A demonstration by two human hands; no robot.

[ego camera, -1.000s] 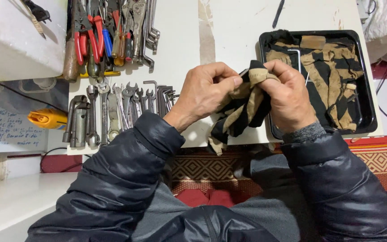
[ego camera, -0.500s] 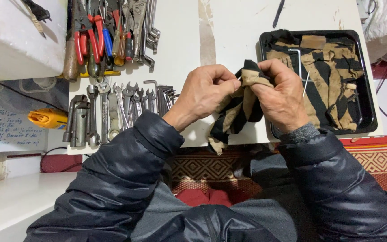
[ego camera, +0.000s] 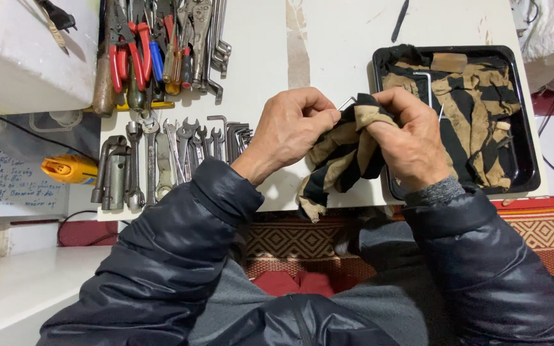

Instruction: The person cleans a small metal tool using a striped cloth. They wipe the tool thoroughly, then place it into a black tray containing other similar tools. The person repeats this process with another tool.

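Observation:
My left hand (ego camera: 293,128) pinches a thin bent metal hex key (ego camera: 346,101) whose tip shows between my two hands. My right hand (ego camera: 411,138) is closed on a black-and-tan striped rag (ego camera: 341,157) bunched around the key. The rag hangs down over the near edge of the white table (ego camera: 258,70). Both hands meet just left of a black tray (ego camera: 527,160).
The black tray holds more striped cloth (ego camera: 476,109) and a few hex keys (ego camera: 428,86). Left of my hands lie several wrenches and hex keys (ego camera: 174,154). Pliers and screwdrivers (ego camera: 155,51) lie at the far left. A yellow tool (ego camera: 68,168) sits beyond the table's left edge.
My hands have shifted slightly along the rag, and the hex key's bent end now sticks out between them.

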